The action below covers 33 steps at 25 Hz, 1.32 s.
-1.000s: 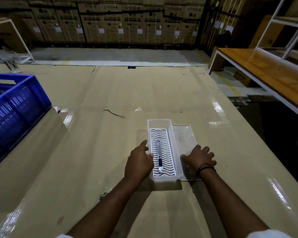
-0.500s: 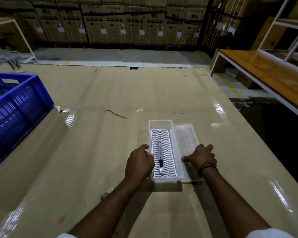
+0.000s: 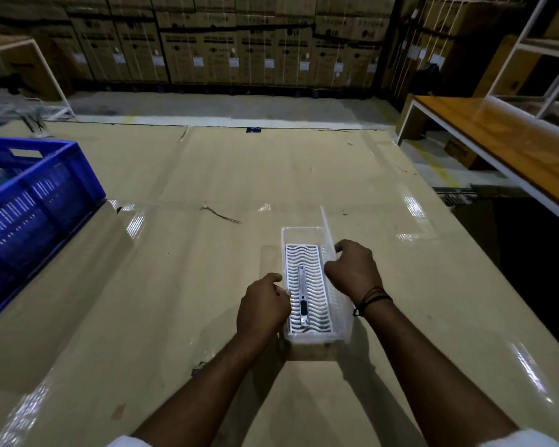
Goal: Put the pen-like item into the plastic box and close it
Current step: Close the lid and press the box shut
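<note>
Cardboard-covered table (image 3: 207, 285): plastic box (image 3: 299, 235) holds pen-like item (image 3: 303, 296), lid (image 3: 328, 233) raised.

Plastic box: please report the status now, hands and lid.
Left hand steadies box. Right hand grips lid, raised on edge, not shut. Pen lies inside on the white insert. Nothing in the way.

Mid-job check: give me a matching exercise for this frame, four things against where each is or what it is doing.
Things:
1. slim silver pen-like item
2. clear plastic hinged lid
3. left hand
4. blue slatted plastic crate

States:
A. raised on edge, gripped by the right hand
B. at the table's far left edge
C. lying on the white wavy insert in the clear plastic box
D. against the box's left wall

Pairs: 1-C, 2-A, 3-D, 4-B
</note>
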Each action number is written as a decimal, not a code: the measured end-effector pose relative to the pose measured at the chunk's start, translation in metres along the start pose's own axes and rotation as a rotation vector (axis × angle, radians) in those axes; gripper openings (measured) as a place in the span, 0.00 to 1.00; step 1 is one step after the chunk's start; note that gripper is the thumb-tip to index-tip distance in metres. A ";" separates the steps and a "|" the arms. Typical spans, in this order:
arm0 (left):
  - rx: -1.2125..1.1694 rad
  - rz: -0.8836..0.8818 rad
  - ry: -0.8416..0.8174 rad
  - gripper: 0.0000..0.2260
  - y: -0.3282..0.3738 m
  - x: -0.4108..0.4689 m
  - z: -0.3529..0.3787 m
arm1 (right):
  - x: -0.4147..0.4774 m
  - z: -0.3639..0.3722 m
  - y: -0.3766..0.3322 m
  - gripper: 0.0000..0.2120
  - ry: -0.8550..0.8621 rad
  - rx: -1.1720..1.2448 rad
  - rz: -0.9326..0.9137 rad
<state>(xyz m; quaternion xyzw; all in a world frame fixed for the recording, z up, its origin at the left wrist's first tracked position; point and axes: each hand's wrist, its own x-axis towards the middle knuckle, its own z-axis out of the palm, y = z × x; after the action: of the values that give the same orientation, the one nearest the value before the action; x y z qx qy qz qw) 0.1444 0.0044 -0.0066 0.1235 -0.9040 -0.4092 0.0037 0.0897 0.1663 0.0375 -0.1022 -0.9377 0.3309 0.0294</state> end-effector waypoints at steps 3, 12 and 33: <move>0.003 0.016 0.002 0.18 0.000 -0.002 -0.002 | -0.012 0.008 -0.020 0.13 -0.022 -0.026 -0.042; -0.012 0.063 -0.025 0.19 0.000 -0.005 -0.007 | -0.044 0.046 -0.037 0.17 -0.159 -0.216 -0.155; -0.172 0.047 -0.068 0.17 -0.015 -0.007 -0.001 | -0.037 0.044 0.023 0.30 -0.099 0.069 0.018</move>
<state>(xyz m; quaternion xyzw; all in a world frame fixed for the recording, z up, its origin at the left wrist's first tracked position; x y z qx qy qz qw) 0.1543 -0.0041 -0.0167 0.0873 -0.8679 -0.4890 -0.0070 0.1242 0.1493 -0.0105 -0.0932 -0.9251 0.3677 -0.0164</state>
